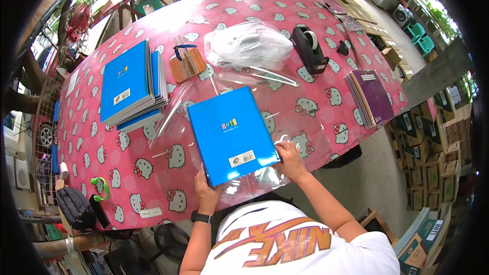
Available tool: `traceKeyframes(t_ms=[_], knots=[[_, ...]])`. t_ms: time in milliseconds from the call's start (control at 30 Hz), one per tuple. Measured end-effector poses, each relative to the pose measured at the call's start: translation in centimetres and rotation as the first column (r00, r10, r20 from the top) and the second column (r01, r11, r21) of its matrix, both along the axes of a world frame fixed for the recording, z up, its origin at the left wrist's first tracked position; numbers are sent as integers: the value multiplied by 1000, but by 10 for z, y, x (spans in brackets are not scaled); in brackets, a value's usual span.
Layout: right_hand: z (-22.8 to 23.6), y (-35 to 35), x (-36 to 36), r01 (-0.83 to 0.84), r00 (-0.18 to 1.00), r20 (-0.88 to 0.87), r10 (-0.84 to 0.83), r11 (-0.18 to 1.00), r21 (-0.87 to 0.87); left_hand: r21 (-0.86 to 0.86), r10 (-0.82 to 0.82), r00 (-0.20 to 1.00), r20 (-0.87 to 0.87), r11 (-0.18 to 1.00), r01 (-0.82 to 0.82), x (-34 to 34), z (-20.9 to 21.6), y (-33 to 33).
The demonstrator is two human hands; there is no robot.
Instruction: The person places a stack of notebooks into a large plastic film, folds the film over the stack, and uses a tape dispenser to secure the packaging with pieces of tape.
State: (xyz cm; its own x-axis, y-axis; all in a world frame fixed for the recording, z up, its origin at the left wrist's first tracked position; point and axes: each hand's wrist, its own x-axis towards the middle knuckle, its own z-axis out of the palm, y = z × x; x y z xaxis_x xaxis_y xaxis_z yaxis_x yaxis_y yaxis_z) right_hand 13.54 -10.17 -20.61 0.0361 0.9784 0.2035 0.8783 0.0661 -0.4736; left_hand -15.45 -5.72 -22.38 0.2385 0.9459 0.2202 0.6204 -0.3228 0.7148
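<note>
A blue spiral notebook point(224, 122) lies slightly turned in front of me, on a clear plastic sheet point(239, 186) that catches the light. My left hand point(207, 193) is closed on the notebook's lower left corner, its fingers along the spiral edge. At the lower right corner, my right hand point(290, 161) is closed around the edge, with plastic beside the fingers. Part of each hand's fingertips is hidden. Beyond the notebook rests a crumpled heap of clear plastic point(248, 46).
Blue notebooks point(125, 79) are stacked to the left, beside a wooden board point(186, 66) with a blue-handled tool. A black tape dispenser point(309, 51) and purple notebooks point(372, 97) stand right. Green headphones point(100, 188) lie near the pink table's point(153, 158) left edge; cartons point(425, 147) fill the right.
</note>
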Motion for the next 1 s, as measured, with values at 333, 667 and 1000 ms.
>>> traceKeyframes(t_ms=[333,667,1000], knots=[[2,25,-2,129,985,-92,-148,973,-190,-86,188,982,-11,978,-188,23,5,14],[-2,11,54,445,896,-43,-443,890,101,-194,233,969,82,957,-214,14,-9,19],[-13,-3,87,605,776,115,-621,783,147,45,212,977,-34,976,-211,15,-10,10]])
